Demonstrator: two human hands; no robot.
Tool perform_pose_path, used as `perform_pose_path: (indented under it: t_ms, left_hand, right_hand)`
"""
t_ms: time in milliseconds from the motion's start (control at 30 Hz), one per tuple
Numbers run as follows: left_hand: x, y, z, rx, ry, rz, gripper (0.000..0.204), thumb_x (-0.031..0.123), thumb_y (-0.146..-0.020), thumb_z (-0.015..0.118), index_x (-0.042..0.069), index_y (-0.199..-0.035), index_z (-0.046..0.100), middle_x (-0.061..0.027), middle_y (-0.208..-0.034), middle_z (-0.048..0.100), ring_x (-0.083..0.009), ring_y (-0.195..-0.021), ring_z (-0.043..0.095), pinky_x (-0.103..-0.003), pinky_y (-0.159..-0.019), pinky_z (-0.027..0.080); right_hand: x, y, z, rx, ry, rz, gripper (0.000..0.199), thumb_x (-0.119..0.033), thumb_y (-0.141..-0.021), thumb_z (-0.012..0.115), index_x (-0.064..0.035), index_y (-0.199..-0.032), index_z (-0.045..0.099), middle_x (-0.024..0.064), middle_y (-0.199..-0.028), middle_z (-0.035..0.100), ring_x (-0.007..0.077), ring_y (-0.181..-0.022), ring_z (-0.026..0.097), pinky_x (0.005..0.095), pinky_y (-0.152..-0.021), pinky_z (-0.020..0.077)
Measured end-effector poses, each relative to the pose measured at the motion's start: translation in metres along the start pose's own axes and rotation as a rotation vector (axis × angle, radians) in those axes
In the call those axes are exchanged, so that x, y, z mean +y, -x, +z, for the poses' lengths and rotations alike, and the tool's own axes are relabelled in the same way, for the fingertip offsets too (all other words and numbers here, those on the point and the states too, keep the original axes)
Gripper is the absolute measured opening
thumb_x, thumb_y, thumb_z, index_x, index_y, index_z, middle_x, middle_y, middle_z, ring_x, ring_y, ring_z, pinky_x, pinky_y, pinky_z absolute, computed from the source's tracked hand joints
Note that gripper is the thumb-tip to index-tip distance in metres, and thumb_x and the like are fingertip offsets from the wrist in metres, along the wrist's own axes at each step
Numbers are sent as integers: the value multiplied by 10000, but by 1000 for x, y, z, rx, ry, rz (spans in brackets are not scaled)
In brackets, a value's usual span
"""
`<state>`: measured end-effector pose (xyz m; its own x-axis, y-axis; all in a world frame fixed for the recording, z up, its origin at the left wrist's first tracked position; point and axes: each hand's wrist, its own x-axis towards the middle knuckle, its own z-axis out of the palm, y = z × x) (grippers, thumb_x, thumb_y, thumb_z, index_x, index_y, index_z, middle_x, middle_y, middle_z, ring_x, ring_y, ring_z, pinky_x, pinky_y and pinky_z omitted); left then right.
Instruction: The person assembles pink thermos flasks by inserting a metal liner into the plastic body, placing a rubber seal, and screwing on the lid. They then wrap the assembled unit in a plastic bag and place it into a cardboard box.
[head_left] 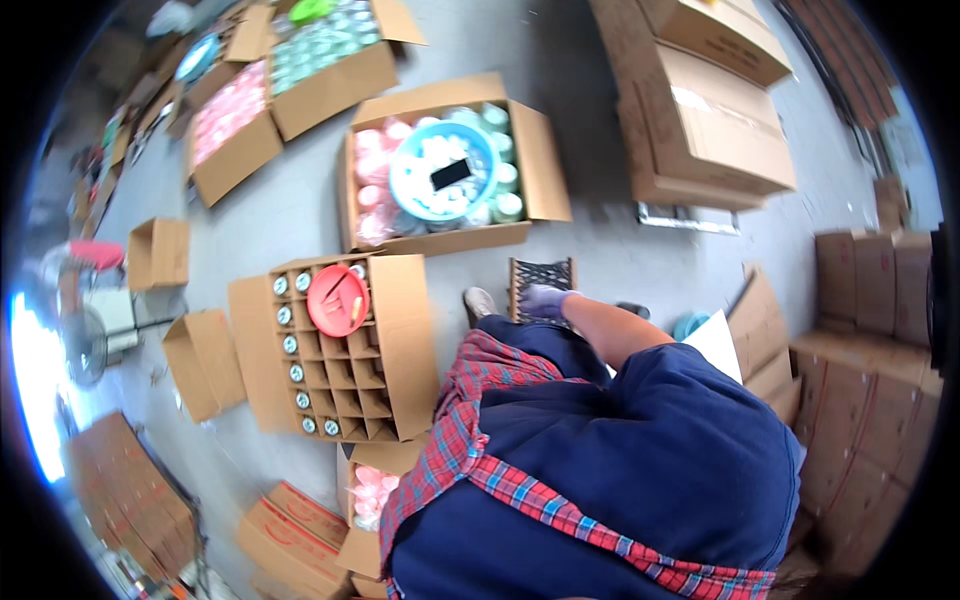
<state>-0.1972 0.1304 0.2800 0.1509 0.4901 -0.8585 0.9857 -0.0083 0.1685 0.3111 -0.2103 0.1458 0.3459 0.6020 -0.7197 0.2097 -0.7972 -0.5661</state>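
Observation:
My right hand point(545, 301), in a pale lavender glove, is closed on the near part of a low stool point(545, 272). The stool has a wooden frame and a black woven seat. My bare right forearm reaches to it from the right. My left hand does not show; my navy top and red plaid apron fill the lower middle. Left of the stool is my shoe point(480, 303). Nearby stands an open carton with dividers point(345, 385), with several silver-topped items in its cells. A red round tray point(338, 300) with small tools lies on top of it.
Beyond the stool, an open carton point(480, 238) holds pink and green wrapped items under a blue basin point(483, 150) of white pieces. Stacked cartons point(720, 130) stand at the far right, more point(865, 400) at the right. Small open boxes point(205, 365) and a fan point(85, 345) are left.

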Motion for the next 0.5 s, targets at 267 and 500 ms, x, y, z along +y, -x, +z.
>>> perform_pose_path:
  t_ms: [267,500]
  left_hand:
    - [122,-82,-95,-153,-464,201,442,333,-916,630,-36,-1159,637,-72,-998,687,-135,-875,617,-282,-766,497]
    - [280,-195,-191,-279,-1117,592,468,327,-918,629,-50,-1196,619,-75,-1039,684,-141,-898,617,-286,-777,498]
  right_hand:
    - [158,163,37,443,149,442,341,-251,-812,518,-70,-1030,708,171,-1057,692,372,-905,666,440,-825,513]
    - [131,309,326,748,-643,1262,340,-245,-847,435,-34,-956,679,256,-954,672,379,-919,659,477,-787,504]
